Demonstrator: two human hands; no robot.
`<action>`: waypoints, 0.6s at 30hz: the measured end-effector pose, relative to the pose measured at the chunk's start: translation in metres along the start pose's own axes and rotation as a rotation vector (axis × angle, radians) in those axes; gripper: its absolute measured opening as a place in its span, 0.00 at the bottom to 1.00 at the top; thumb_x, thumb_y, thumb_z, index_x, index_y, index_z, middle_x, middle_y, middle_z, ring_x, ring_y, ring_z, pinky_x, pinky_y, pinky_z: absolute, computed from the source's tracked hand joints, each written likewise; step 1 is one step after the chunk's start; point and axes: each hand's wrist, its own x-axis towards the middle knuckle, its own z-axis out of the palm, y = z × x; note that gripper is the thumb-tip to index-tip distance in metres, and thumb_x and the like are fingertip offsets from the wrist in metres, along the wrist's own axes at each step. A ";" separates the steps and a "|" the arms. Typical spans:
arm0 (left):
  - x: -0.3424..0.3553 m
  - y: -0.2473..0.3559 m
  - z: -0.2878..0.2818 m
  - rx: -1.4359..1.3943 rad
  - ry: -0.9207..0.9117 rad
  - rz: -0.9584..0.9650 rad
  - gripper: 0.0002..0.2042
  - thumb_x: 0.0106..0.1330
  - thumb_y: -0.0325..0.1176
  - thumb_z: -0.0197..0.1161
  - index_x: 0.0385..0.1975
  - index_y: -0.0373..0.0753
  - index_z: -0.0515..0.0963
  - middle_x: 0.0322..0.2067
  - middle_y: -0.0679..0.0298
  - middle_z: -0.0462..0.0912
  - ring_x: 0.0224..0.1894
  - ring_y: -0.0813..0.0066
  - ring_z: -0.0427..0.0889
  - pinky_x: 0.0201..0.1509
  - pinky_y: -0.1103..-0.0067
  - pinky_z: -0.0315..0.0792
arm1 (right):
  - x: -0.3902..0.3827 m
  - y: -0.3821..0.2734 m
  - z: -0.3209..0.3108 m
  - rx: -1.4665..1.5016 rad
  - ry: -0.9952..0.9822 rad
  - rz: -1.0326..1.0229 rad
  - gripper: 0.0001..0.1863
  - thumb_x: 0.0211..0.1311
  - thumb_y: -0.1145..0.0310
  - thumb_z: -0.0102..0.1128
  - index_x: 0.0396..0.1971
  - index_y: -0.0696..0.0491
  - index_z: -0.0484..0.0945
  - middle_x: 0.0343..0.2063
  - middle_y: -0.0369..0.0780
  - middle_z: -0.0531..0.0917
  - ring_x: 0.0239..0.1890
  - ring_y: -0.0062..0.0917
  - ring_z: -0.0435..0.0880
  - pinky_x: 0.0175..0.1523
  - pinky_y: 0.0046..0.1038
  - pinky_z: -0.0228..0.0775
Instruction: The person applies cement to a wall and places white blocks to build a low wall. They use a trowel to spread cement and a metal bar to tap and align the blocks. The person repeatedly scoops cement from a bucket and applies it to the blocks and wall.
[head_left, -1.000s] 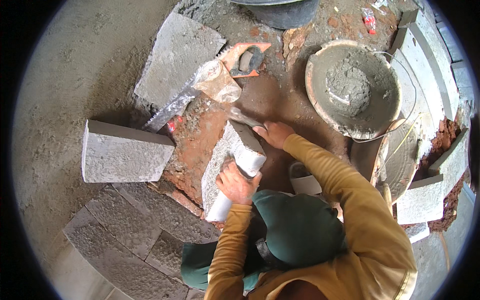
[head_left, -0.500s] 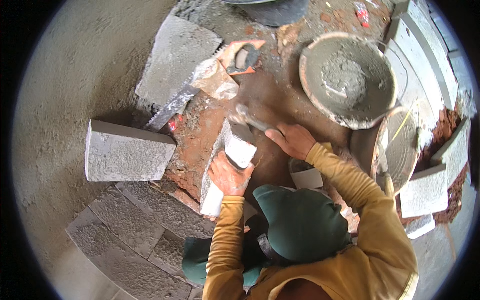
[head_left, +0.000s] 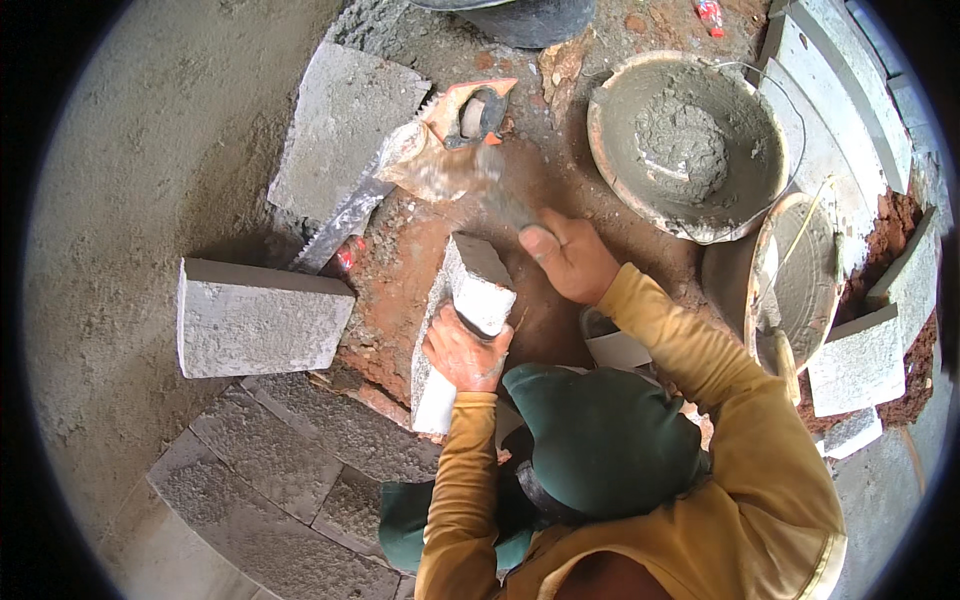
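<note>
- Swinging higher than a moment ago, my right hand (head_left: 568, 258) is clenching a blurred hammer (head_left: 470, 175).
- Left hand (head_left: 462, 352) is gripping the upright grey block (head_left: 462, 320) on the ground.
- I'm risking a glancing blow on those fingers.

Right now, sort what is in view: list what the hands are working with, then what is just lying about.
In hand:
- left hand steadying the upright grey block
- right hand gripping a tool, blurred, above that block

Lying about:
- handsaw with orange handle
- mortar pan
- loose block on the left
- flat slab under the saw blade
</note>
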 end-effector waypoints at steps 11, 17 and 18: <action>-0.001 0.001 0.001 -0.027 0.057 0.027 0.43 0.40 0.58 0.70 0.51 0.31 0.67 0.39 0.52 0.73 0.40 0.52 0.72 0.46 0.60 0.64 | 0.010 0.008 0.005 -0.095 -0.226 0.200 0.38 0.65 0.37 0.36 0.45 0.60 0.77 0.44 0.57 0.79 0.48 0.51 0.77 0.57 0.44 0.65; 0.006 -0.014 -0.005 -0.044 -0.042 -0.010 0.44 0.41 0.59 0.69 0.53 0.29 0.66 0.41 0.50 0.72 0.43 0.50 0.71 0.49 0.59 0.63 | 0.009 0.004 0.002 -0.359 -0.232 0.200 0.36 0.66 0.38 0.38 0.41 0.59 0.77 0.38 0.57 0.80 0.44 0.51 0.79 0.52 0.43 0.68; 0.010 -0.020 -0.005 0.017 -0.045 -0.031 0.44 0.40 0.58 0.69 0.52 0.29 0.67 0.41 0.50 0.72 0.44 0.50 0.71 0.50 0.59 0.64 | -0.001 -0.002 0.000 -0.246 -0.161 0.142 0.34 0.66 0.38 0.39 0.39 0.59 0.76 0.35 0.56 0.80 0.42 0.51 0.79 0.49 0.43 0.68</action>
